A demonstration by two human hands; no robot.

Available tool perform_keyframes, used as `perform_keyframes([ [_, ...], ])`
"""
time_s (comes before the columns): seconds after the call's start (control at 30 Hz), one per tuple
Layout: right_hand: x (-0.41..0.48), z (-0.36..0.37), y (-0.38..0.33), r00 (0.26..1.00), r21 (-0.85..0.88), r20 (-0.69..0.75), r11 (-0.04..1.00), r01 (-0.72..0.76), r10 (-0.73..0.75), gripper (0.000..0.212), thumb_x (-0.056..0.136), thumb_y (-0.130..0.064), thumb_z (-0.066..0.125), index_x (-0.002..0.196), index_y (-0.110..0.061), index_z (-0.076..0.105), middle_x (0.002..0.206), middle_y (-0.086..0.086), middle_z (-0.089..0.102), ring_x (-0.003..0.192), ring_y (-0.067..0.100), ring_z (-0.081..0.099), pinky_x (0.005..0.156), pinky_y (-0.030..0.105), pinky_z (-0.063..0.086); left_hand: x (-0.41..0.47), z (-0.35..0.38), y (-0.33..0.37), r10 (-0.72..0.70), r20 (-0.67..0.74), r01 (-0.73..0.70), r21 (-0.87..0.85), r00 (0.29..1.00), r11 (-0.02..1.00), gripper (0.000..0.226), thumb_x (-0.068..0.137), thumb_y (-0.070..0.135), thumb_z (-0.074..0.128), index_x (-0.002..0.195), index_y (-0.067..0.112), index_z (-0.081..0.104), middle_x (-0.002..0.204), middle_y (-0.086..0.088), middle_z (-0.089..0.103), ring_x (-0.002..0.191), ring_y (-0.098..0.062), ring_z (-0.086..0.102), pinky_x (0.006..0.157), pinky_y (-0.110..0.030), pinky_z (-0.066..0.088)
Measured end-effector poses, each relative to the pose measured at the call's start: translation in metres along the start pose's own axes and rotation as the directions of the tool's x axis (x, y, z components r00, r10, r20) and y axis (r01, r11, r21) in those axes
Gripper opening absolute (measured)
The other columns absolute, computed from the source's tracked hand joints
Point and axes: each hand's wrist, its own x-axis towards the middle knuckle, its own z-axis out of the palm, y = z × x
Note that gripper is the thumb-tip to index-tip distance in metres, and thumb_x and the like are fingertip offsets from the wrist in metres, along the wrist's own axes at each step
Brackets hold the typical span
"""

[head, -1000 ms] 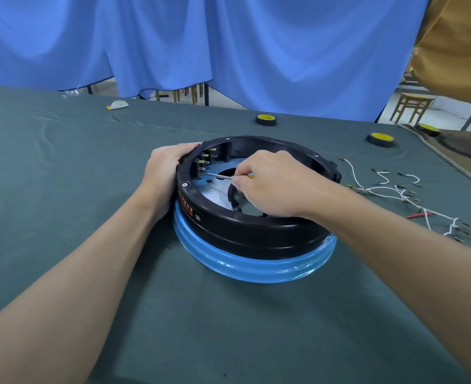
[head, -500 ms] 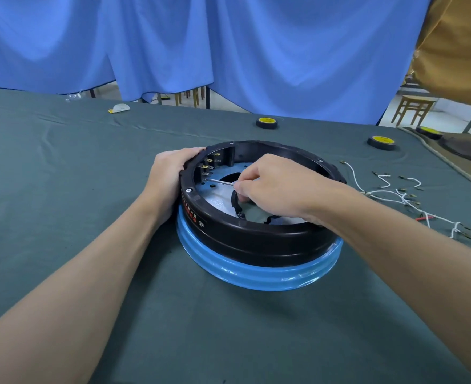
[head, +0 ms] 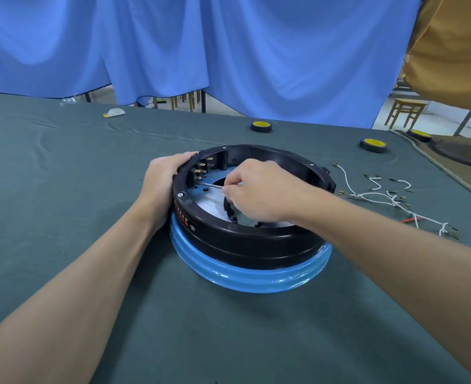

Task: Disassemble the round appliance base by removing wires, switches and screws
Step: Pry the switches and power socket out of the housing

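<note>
— Right hand (head: 259, 189) first: what is it doing?

— Its fingers are curled, pinching a thin screwdriver (head: 212, 185) inside the round base (head: 242, 242). The metal shaft lies almost level. Its tip points at the base's inner wall on the left, just below a block of brass terminals (head: 201, 169). Whether the tip meets a screw, I cannot tell.

— And the left hand (head: 161, 180)?

— It grips the base's outer wall on the left, with its fingertips hooked over the top edge.

— Where does the base itself sit?

— It sits on the green cloth (head: 62, 231), black ring uppermost, with its blue ribbed band (head: 256, 281) resting on the fabric. A silvery plate (head: 209, 206) shows inside the ring.

— What lies around the base?

— To its right, apart from it, there is a loose tangle of white wires (head: 381, 198) with small end terminals and one red piece among them. Beyond the base stand two black discs with yellow tops, one straight behind (head: 261, 126) and one behind and to the right (head: 372, 144). Far behind the base on the left lies a white scrap (head: 114, 112). A blue curtain (head: 228, 51) hangs past the cloth's far edge.
</note>
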Motion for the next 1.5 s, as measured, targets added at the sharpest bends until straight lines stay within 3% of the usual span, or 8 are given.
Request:
perform_keyframes([
  [0.17, -0.002, -0.003, 0.002, 0.983, 0.179, 0.18, 0.981, -0.074, 0.041, 0.026, 0.094, -0.017, 0.046, 0.079, -0.007, 0.064, 0.052, 0.002, 0.041, 0.041, 0.016, 0.029, 0.042, 0.019, 0.026, 0.001, -0.002, -0.002, 0.009, -0.023, -0.008, 0.007, 1.0, 1.0, 0.037, 0.092, 0.013, 0.057, 0.064, 0.021, 0.08, 0.071, 0.001, 0.074, 0.064, -0.012, 0.069, 0.06, -0.019, 0.054],
  [0.3, 0.0, 0.006, 0.003, 0.998, 0.011, -0.065, 1.0, 0.018, -0.017, 0.026, 0.095, -0.018, 0.042, 0.074, -0.005, 0.052, 0.067, 0.005, 0.047, 0.069, 0.028, 0.05, 0.048, 0.028, 0.027, 0.002, -0.001, -0.003, 0.006, -0.018, -0.006, 0.001, 1.0, 1.0, 0.036, 0.091, 0.013, 0.058, 0.064, 0.02, 0.08, 0.071, 0.0, 0.074, 0.064, -0.013, 0.069, 0.061, -0.021, 0.054],
  [0.43, -0.004, -0.005, 0.0, 0.968, 0.263, 0.235, 0.954, -0.146, 0.084, 0.021, 0.093, -0.014, 0.048, 0.081, -0.005, 0.062, 0.045, -0.003, 0.035, 0.037, 0.012, 0.023, 0.037, 0.015, 0.019, 0.004, -0.004, -0.005, 0.005, -0.02, -0.005, 0.006, 1.0, 1.0, 0.033, 0.091, 0.014, 0.058, 0.067, 0.019, 0.08, 0.074, -0.003, 0.074, 0.068, -0.016, 0.07, 0.064, -0.024, 0.054],
  [0.6, -0.003, 0.006, 0.0, 0.992, -0.126, -0.046, 0.986, 0.109, -0.116, 0.029, 0.094, -0.014, 0.042, 0.065, -0.008, 0.042, 0.062, 0.004, 0.045, 0.07, 0.024, 0.049, 0.05, 0.029, 0.031, 0.005, -0.003, -0.004, -0.018, -0.037, 0.018, 0.013, 0.999, 1.0, 0.028, 0.091, 0.015, 0.059, 0.071, 0.016, 0.08, 0.08, -0.006, 0.074, 0.073, -0.02, 0.07, 0.07, -0.027, 0.055],
  [0.8, -0.003, 0.007, 0.005, 0.98, -0.229, -0.059, 0.958, 0.171, -0.189, 0.028, 0.095, -0.019, 0.04, 0.069, -0.011, 0.046, 0.074, 0.008, 0.05, 0.082, 0.032, 0.05, 0.052, 0.033, 0.032, 0.012, -0.006, -0.005, -0.088, -0.117, 0.09, 0.007, 0.989, 0.996, 0.026, 0.101, 0.023, 0.05, 0.113, 0.009, 0.068, 0.123, -0.008, 0.068, 0.115, -0.024, 0.064, 0.103, -0.04, 0.048],
  [1.03, 0.001, 0.002, 0.005, 0.994, -0.05, -0.012, 0.992, 0.112, -0.113, 0.028, 0.094, -0.016, 0.044, 0.09, 0.005, 0.062, 0.055, 0.002, 0.04, 0.05, 0.016, 0.029, 0.051, 0.029, 0.03, 0.009, -0.012, -0.004, -0.254, -0.065, 0.254, -0.01, 0.965, 0.967, 0.046, 0.105, 0.037, 0.039, 0.103, 0.004, 0.07, 0.109, -0.02, 0.07, 0.096, -0.033, 0.068, 0.09, -0.043, 0.053],
  [1.23, 0.003, -0.007, 0.004, 0.936, 0.341, 0.33, 0.91, -0.236, 0.119, 0.019, 0.092, -0.018, 0.049, 0.081, -0.011, 0.064, 0.045, -0.004, 0.034, 0.035, 0.011, 0.019, 0.037, 0.014, 0.018, 0.01, -0.01, -0.005, -0.237, -0.063, 0.236, -0.02, 0.97, 0.972, 0.044, 0.105, 0.037, 0.04, 0.099, 0.004, 0.067, 0.103, -0.019, 0.069, 0.091, -0.031, 0.067, 0.085, -0.041, 0.053],
  [1.5, -0.004, 0.008, 0.004, 0.985, -0.182, -0.003, 0.969, 0.168, -0.171, 0.032, 0.097, -0.02, 0.039, 0.067, -0.01, 0.045, 0.067, 0.008, 0.049, 0.075, 0.029, 0.051, 0.054, 0.034, 0.034, 0.01, -0.01, -0.007, -0.203, -0.089, 0.205, 0.01, 0.975, 0.979, 0.043, 0.106, 0.035, 0.04, 0.092, 0.005, 0.067, 0.088, -0.014, 0.07, 0.079, -0.027, 0.066, 0.077, -0.037, 0.052],
])
